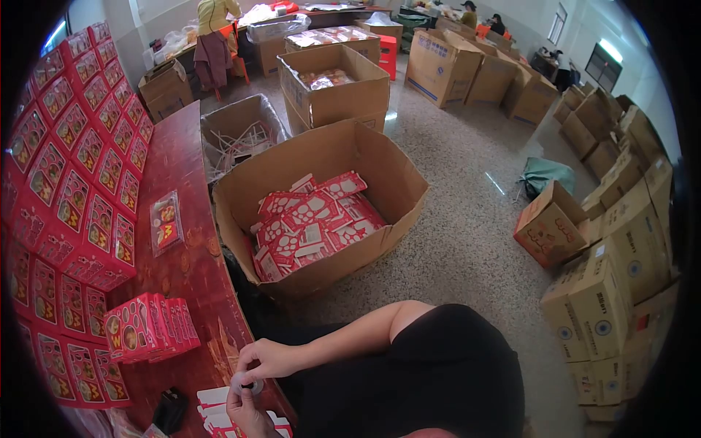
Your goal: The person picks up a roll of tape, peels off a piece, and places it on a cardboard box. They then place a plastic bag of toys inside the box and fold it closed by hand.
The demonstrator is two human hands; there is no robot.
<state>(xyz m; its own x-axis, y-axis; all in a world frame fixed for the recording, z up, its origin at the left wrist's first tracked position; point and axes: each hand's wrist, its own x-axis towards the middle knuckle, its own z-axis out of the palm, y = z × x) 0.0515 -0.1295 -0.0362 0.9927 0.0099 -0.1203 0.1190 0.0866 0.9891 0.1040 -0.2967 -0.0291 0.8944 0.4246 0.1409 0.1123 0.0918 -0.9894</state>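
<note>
A small whitish, translucent roll with a dark centre (247, 385) is between my two hands above the red table's near edge. My left hand (250, 417), the lower one, has its fingers closed round the roll. At the roll's upper edge, the thumb and fingers of my right hand (267, 358) are pinched together; what lies between them is too small to make out. Flat red-and-white cartons (213, 410) lie beneath my left hand. A row of upright red boxes (150, 328) stands beyond on the table, with a black object (170, 410) nearer.
Stacked red boxes (87, 160) line the left side. A flat red pack (167, 223) lies on the table (193, 292). Beside it, a big carton (343, 274) holds red-and-white packs. More cartons (588, 306) stand at right; people (214, 22) are in the background.
</note>
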